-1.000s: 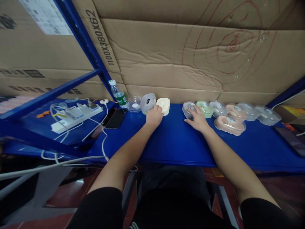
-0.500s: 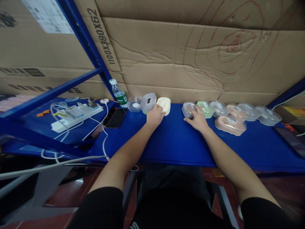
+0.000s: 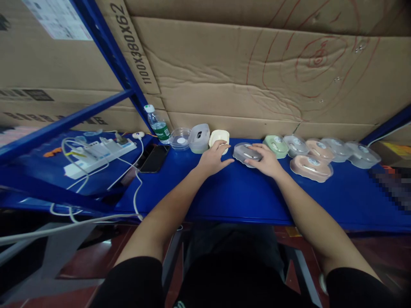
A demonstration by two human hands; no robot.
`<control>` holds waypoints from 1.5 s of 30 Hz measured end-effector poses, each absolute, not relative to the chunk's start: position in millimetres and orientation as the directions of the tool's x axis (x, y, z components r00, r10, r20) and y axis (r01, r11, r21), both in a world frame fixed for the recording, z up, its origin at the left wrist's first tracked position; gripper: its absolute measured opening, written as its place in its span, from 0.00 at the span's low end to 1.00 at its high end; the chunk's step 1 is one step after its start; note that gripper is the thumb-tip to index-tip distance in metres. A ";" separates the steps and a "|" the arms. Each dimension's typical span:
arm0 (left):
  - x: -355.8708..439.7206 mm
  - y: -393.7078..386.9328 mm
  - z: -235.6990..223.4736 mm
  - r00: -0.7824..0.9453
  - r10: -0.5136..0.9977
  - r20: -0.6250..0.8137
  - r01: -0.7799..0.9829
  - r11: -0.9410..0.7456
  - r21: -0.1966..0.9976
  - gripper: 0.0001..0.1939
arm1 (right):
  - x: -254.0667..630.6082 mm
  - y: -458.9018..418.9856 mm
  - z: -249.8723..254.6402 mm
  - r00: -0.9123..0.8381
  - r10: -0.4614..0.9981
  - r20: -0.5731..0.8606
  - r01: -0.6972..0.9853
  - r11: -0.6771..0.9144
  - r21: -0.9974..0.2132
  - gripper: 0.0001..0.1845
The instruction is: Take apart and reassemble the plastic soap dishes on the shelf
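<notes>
My right hand (image 3: 267, 161) grips the right end of a grey lidded box in a clear plastic shell (image 3: 244, 155), which lies on the blue tabletop in front of me. To its left, my left hand (image 3: 214, 160) is open, thumb and fingers spread toward the grey box. Just behind the left fingers sits a cream-coloured open tray or box (image 3: 218, 137), partly covered by them. Beside that a greyish translucent lid or box (image 3: 199, 137) leans on its edge, next to an empty clear plastic shell (image 3: 180, 139).
A row of shelled boxes, green (image 3: 276, 146), grey (image 3: 296, 146) and pink (image 3: 311, 167) among them, stands on the right. At the left are a water bottle (image 3: 160, 128), a black phone (image 3: 154, 158) and a power strip (image 3: 102, 158) with cables. Cardboard (image 3: 208, 68) backs the shelf.
My right hand has drawn the grey shelled box leftward and nearer, away from the green one. My left hand has let go of the cream piece and opened toward the grey box.
</notes>
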State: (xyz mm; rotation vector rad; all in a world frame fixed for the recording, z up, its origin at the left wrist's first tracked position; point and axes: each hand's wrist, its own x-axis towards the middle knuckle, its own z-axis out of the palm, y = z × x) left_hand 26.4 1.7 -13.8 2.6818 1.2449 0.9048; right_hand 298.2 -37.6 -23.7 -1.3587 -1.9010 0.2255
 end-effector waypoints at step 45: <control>-73.1 74.4 -13.1 -0.503 0.738 0.450 0.668 0.002 0.744 0.20 | 296.8 -28.5 -35.7 -0.002 0.884 0.468 0.780 0.294 -0.552 0.30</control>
